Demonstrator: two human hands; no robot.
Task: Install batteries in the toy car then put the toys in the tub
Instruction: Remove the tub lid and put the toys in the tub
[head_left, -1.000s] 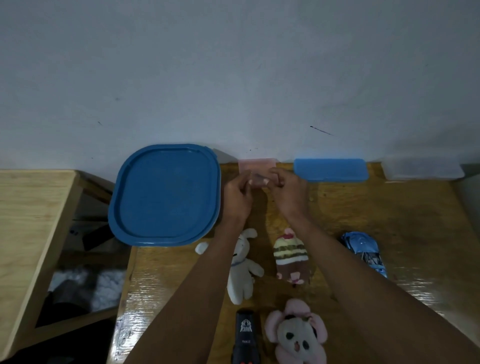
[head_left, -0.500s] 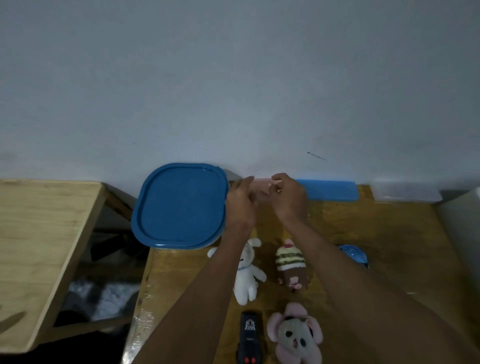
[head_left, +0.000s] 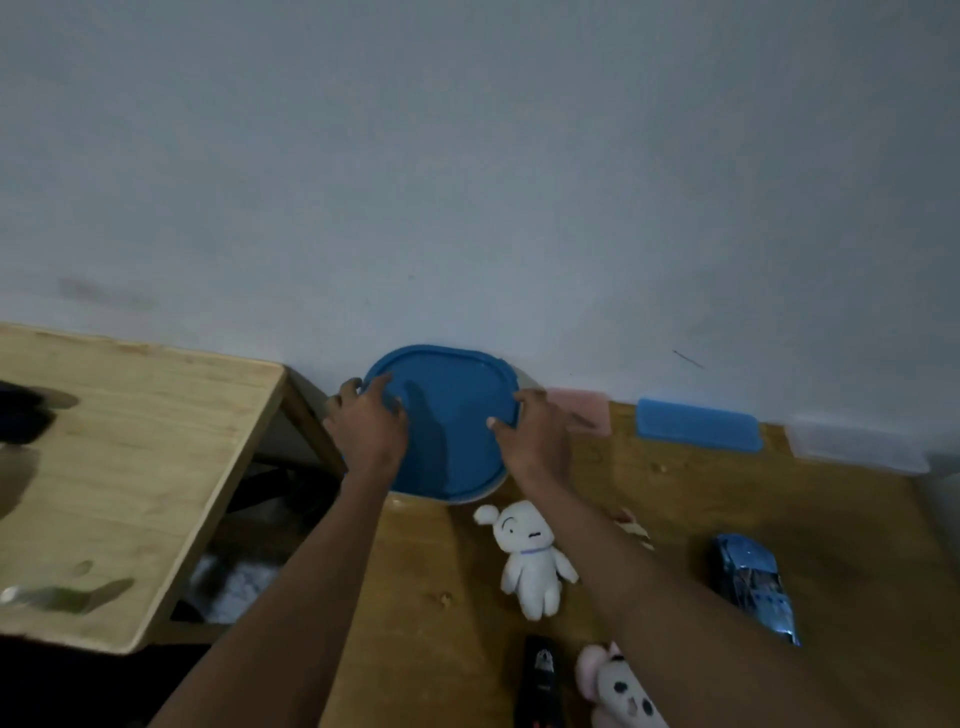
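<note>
The tub's blue lid (head_left: 452, 415) sits on the white tub (head_left: 480, 498) at the table's back left corner, against the wall. My left hand (head_left: 370, 423) grips the lid's left edge and my right hand (head_left: 535, 439) grips its right edge, thumb on top. The blue toy car (head_left: 753, 587) lies on the table to the right of my right arm. A white bunny plush (head_left: 530, 564) lies just in front of the tub. A pink plush (head_left: 618, 691) and a black remote (head_left: 540, 686) are at the bottom edge. My right arm hides most of the striped plush (head_left: 632, 526).
Along the wall stand a pink box (head_left: 584, 410), a blue box (head_left: 696, 423) and a clear box (head_left: 857, 444). A lighter wooden table (head_left: 114, 467) stands to the left across a gap, with dark things on its left edge.
Both hands left the pink box and moved left onto the blue lid's edges. The view swung left and up.
</note>
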